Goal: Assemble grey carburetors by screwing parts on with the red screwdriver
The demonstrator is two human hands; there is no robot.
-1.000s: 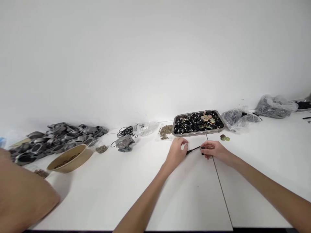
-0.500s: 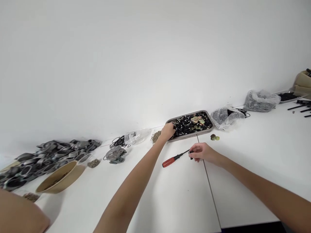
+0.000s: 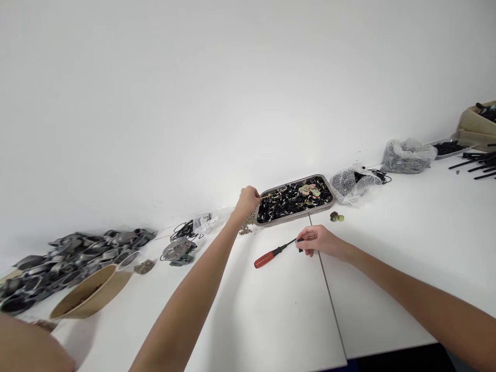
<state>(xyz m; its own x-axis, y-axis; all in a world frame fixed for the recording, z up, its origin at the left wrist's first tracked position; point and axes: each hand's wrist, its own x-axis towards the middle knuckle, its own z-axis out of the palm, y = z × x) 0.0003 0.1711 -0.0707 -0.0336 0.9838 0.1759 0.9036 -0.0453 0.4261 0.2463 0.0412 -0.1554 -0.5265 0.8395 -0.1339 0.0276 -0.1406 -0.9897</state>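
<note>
My left hand is closed at the left end of a metal tray, pinching a thin yellowish stick-like piece that points over the tray. In the tray lie many small black and shiny parts, with a cluster of greenish-gold discs on top. My right hand pinches a small black part just above the table; its exact kind is too small to tell. Beside those fingertips lies a screwdriver with a red handle, its shaft toward the hand. Loose greenish discs rest beyond the right hand.
Small brass-coloured pieces are heaped left of the tray. Plastic bags and black cords lie along the wall. Further left are a grey device, a tan bowl and piled grey housings. Someone's bare skin shows lower left.
My left hand has lifted out of the tray's left end and moved left, with the thin yellowish piece now showing in its fingers. The right hand keeps its small black part. The view has shifted slightly.
</note>
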